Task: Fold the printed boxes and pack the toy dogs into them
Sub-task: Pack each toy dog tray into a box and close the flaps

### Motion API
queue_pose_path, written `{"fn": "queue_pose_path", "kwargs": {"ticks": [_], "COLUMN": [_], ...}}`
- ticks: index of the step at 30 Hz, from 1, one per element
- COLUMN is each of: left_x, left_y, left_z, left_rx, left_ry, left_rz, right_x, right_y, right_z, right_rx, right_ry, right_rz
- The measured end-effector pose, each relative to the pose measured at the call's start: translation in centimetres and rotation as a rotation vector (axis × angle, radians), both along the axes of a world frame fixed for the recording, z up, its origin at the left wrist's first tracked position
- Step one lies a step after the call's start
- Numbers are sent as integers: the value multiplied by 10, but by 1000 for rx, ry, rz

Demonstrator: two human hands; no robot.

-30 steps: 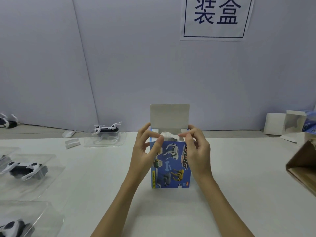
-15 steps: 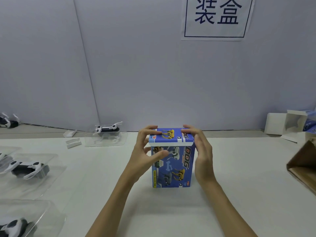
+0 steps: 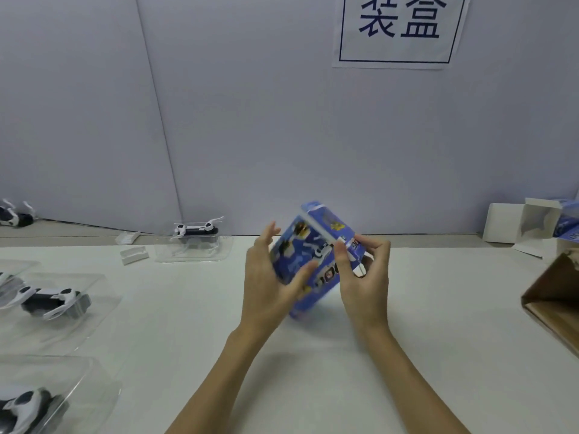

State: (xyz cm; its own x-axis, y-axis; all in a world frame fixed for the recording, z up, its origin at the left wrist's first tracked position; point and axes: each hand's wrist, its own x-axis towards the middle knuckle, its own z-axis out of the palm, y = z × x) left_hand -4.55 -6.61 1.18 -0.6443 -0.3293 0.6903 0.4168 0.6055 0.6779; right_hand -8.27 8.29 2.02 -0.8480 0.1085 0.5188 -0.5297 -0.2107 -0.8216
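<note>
A blue printed box (image 3: 313, 255) with dog pictures is tilted to the right above the white table, its top flap folded down. My left hand (image 3: 269, 283) grips its left side, thumb across the front. My right hand (image 3: 365, 277) holds its right side, fingers at the upper right corner. The box is blurred by motion. Black-and-white toy dogs sit in clear plastic trays on the left: one at the back (image 3: 195, 231), one at mid-left (image 3: 53, 300), one at the lower left corner (image 3: 22, 405).
Opened white and blue boxes (image 3: 529, 227) lie at the back right. A brown carton (image 3: 554, 302) juts in from the right edge. Small white plastic pieces (image 3: 133, 255) lie near the back tray. A grey wall with a paper sign (image 3: 398, 29) stands behind the table.
The top flap stood open, then was pressed down. The box has since been lifted off the table and tipped to the right between both hands.
</note>
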Motion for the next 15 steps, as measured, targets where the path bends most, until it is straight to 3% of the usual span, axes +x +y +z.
{"fn": "queue_pose_path", "kwargs": {"ticks": [3, 8, 12, 15], "left_x": [2, 4, 1, 1], "left_y": [3, -10, -25, -22], "left_z": [2, 8, 4, -1], "left_rx": [-379, -508, -820, -839], "left_ry": [32, -2, -18, -17], "left_rz": [142, 66, 81, 89], "right_x": [-2, -8, -15, -13], "right_y": [-1, 0, 10, 12], "right_z": [-4, -6, -2, -2], "right_rx": [-64, 56, 136, 223], "right_ry": [-126, -178, -133, -92], "right_rz": [136, 287, 202, 157]}}
